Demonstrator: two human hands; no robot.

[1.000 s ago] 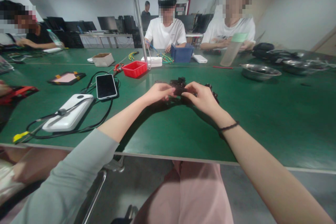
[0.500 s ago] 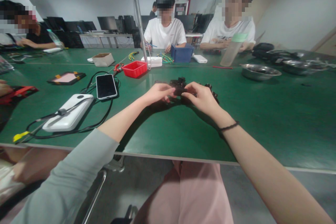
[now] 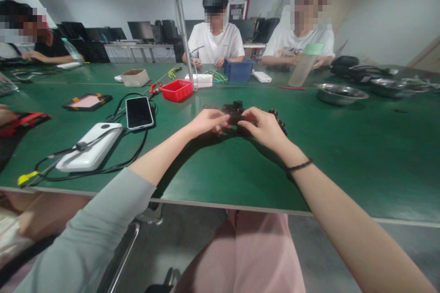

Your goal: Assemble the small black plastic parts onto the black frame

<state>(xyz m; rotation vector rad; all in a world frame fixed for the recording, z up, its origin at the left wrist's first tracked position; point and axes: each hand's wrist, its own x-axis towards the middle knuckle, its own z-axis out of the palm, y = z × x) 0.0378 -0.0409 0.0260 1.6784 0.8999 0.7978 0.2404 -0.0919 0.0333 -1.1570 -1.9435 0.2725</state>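
My left hand (image 3: 206, 122) and my right hand (image 3: 264, 127) meet over the green table (image 3: 220, 169), both with fingers pinched on a small black part (image 3: 234, 113) held just above the surface. More small black pieces (image 3: 279, 121) lie on the table behind my right hand. A dark band circles my right wrist. My left arm wears a grey sleeve.
To the left lie a black phone (image 3: 139, 112), a white power bank (image 3: 90, 146) with black cables, and a red tray (image 3: 176, 89). A metal pole (image 3: 182, 27), blue box (image 3: 238, 69), bottle (image 3: 305, 65) and steel bowl (image 3: 341, 94) stand further back. Three people sit across and at left.
My hands stay on the black part with almost no movement. The person opposite has shifted their hands slightly.
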